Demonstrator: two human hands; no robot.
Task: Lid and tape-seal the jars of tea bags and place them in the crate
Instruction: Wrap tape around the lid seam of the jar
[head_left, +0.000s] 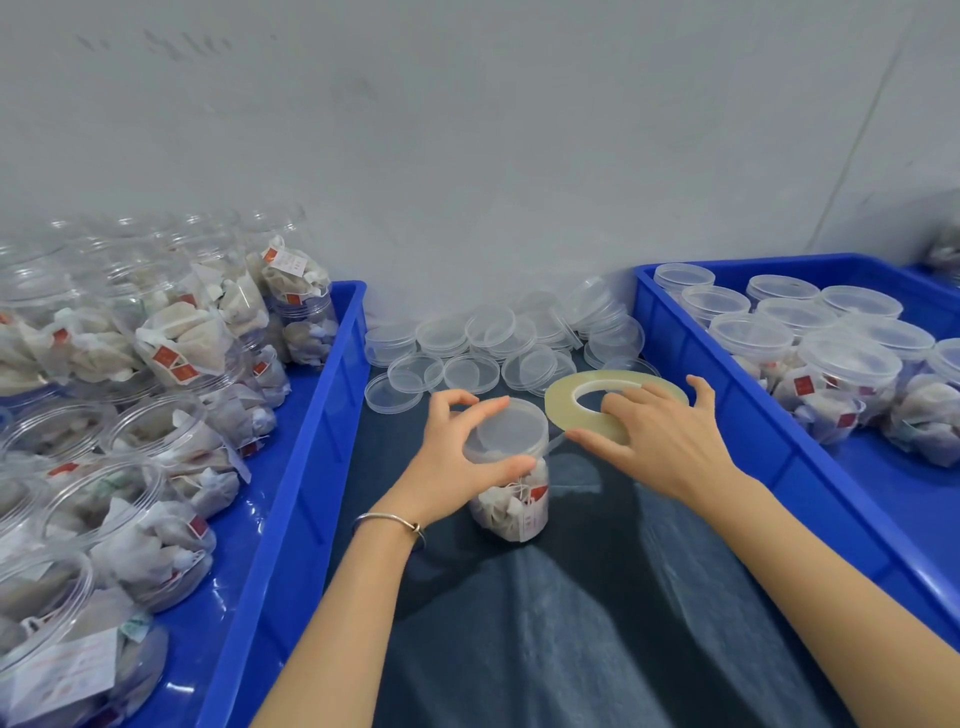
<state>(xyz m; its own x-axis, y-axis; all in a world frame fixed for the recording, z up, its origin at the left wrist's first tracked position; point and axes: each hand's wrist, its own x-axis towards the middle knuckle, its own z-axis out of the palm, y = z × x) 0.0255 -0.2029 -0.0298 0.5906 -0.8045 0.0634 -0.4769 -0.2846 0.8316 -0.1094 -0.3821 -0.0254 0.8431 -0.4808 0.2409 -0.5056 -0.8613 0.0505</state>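
1 lidded jar (511, 480) stands gripped by the left hand (457, 462), right hand (660, 441) beside.

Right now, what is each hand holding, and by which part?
The left hand grips the jar at its lidded top rim. The right hand holds the tape roll by its near edge, fingers over the ring.

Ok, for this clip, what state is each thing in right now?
Clear plastic jar of tea bags: upright on the dark cloth, lidded.
Left hand: grip on the jar's lid rim.
Flat ring-shaped roll of clear tape: held tilted beside the jar.
Right hand: holds the roll.
Left blue crate's jars: open, unlidded.
Right blue crate's jars: lidded.
Loose clear lids: piled by the wall.
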